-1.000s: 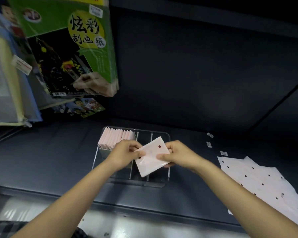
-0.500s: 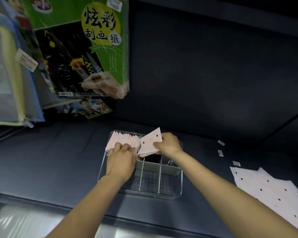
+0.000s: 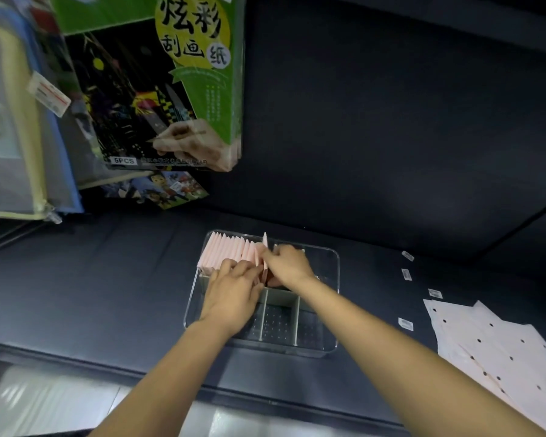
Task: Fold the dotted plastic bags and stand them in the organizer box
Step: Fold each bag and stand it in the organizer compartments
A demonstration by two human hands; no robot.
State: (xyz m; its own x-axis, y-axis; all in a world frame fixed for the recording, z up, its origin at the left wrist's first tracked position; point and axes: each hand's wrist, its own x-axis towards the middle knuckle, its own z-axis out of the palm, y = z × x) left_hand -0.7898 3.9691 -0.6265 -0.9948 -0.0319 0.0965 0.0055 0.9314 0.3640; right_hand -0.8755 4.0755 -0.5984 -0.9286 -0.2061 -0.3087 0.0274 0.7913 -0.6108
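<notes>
Dark grey shelving (image 3: 92, 294) forms the work surface, backed by a dark wall. At the far left, translucent zip folders (image 3: 10, 127) with yellow and blue edging are hung, and beside them a green pack of scratch-art paper (image 3: 171, 89) is seen, with a cartoon-printed pack (image 3: 167, 187) leaning below it.

Near the middle, a clear organizer box (image 3: 331, 310) with dividers is set on the shelf. Its rear left compartment is filled with a row of folded pink bags (image 3: 227, 253) standing on edge. The left hand (image 3: 234, 294) is laid over the box with its fingers extended against the near end of that row, pressing it leftward. Just to the right, one folded bag (image 3: 264, 247) is held upright at the end of the row, pinched by the right hand (image 3: 286, 264), whose fingers are curled around it.

Further right, small white labels (image 3: 405, 323) are scattered on the shelf. At the far right, unfolded dotted plastic bags (image 3: 498, 357) are lying flat in a loose stack, well apart from the box.
</notes>
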